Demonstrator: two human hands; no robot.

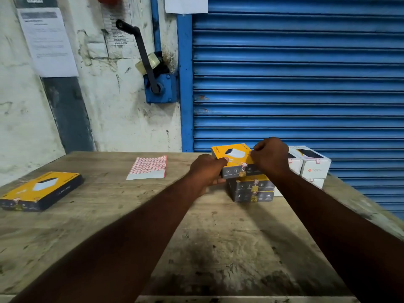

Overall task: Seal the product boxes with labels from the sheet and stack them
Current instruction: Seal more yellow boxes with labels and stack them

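Grip two-handed: our left hand (pixel 207 169) clamps yellow box (pixel 235 155) at left end, thumb on top; our right hand (pixel 270 156), curled tight, pinches its right edge.

A worn wooden table (pixel 218 237) stands against a stained white wall (pixel 122 119) and a blue roller shutter (pixel 295 84).

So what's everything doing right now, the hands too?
Top box: shut, on the stack, held.
Left hand: grips top box's left end.
Right hand: grips its right end.
Stack: shut boxes, piled.
Lone box: shut, flat, untouched.
Sheet: flat on table, untouched.
White boxes: stacked, labelled.
Shutter: down.
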